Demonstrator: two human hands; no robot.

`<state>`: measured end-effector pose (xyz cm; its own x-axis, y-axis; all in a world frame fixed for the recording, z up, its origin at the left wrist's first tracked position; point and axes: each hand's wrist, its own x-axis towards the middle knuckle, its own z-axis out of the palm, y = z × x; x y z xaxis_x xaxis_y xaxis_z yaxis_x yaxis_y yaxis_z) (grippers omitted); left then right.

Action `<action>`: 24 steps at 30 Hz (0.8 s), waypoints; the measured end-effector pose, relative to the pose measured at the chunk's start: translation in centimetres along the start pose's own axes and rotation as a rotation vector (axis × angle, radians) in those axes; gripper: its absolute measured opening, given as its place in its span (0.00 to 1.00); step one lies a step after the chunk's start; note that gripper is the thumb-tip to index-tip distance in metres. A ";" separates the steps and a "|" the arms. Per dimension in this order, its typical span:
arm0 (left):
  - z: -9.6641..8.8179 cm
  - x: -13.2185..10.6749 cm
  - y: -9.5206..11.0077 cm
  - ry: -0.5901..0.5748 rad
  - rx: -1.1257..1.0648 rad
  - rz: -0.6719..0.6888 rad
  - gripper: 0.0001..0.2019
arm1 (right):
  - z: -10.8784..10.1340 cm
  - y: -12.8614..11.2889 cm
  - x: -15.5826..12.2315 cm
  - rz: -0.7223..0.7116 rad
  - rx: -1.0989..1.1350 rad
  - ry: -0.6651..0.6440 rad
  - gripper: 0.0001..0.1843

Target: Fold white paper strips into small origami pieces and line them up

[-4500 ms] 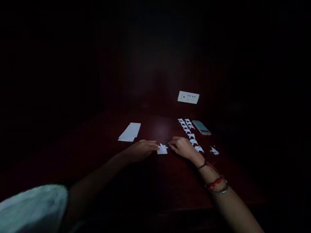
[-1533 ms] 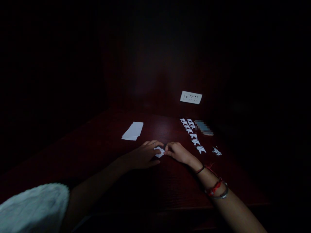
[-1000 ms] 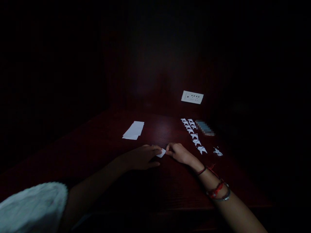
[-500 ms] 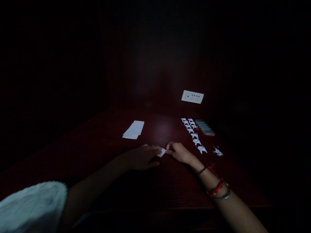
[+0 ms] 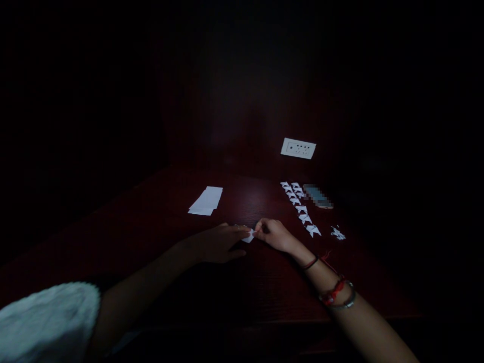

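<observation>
Sleeve (image 5: 49,317): pale, with a fuzzy-looking edge, around the left arm at the lower left corner; much of that arm lies in shadow
Bracelets (image 5: 338,294): around the right wrist and forearm; a thin dark band nearest the hand, then a red one beside a greyish one
Left hand (image 5: 217,243): palm down, a ring (image 5: 238,228) on one finger; fingers stretched out close together, their tips on the small paper; thumb spread well away from them
Small paper (image 5: 248,239): white, low on the dark red table (image 5: 251,199), between both hands and partly covered by them; its folds are too small to tell
Right hand (image 5: 276,235): thumb and forefinger pinching the right corner of the small paper; other fingers curled in
Scraps (image 5: 338,233): a little white heap right of the right hand, well apart from it
Folded papers (image 5: 301,209): white, pointed; a long slanting row, a shorter one beside its far end
Sheets (image 5: 207,200): white, overlapping, beyond the left hand
Phone (image 5: 316,195): lying just right of the short row; screen blurred
Socket (image 5: 298,148): white plate on the dark wall (image 5: 234,126) behind
</observation>
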<state>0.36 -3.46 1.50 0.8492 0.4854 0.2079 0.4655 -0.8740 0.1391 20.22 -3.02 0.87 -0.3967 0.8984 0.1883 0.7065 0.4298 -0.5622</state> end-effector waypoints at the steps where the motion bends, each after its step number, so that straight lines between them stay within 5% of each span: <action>1: 0.0 0.0 0.0 -0.002 -0.001 -0.001 0.21 | 0.0 0.0 0.0 -0.003 0.010 0.006 0.06; 8: -0.5 0.2 0.1 -0.030 -0.040 -0.002 0.20 | 0.2 -0.6 0.1 -0.058 0.074 0.051 0.04; 14: -0.5 0.5 -0.3 -0.040 -0.068 0.003 0.20 | 0.2 -0.9 -0.1 -0.151 0.096 0.119 0.16; 24: -1.3 0.9 -0.4 -0.057 -0.209 0.030 0.15 | -0.5 -0.9 -0.8 -0.318 -0.072 0.009 0.22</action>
<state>0.59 -2.68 2.92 0.8772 0.4524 0.1609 0.3834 -0.8617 0.3326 20.20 -4.06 1.62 -0.5990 0.7188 0.3528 0.5878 0.6940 -0.4158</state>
